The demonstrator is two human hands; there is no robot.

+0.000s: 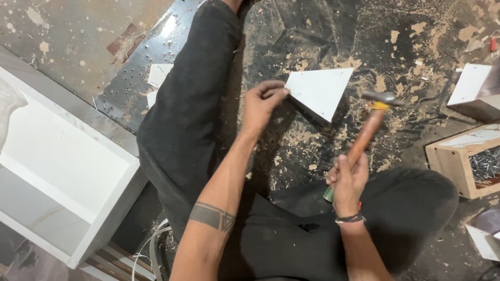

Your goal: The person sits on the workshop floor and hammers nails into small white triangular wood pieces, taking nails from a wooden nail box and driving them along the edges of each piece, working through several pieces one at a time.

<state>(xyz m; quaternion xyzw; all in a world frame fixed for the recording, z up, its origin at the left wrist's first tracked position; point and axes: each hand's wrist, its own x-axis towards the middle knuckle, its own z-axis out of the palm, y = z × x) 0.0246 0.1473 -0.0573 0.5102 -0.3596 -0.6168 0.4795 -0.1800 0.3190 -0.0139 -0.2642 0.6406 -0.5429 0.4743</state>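
Note:
My left hand (262, 104) pinches the left corner of a white triangular board (321, 91) that rests on the dusty black floor. My right hand (348, 179) grips the wooden handle of a hammer (367, 132). The hammer's metal head (382, 97) hovers just right of the board's edge. I sit on the floor in black trousers, with one leg (192, 93) stretched out to the left of the board.
A white open cabinet box (112, 200) lies at the left. A wooden box of nails (482, 164) stands at the right, with a white board piece (471, 83) behind it. Sawdust and wood chips cover the floor. A perforated metal sheet (130, 78) lies at upper left.

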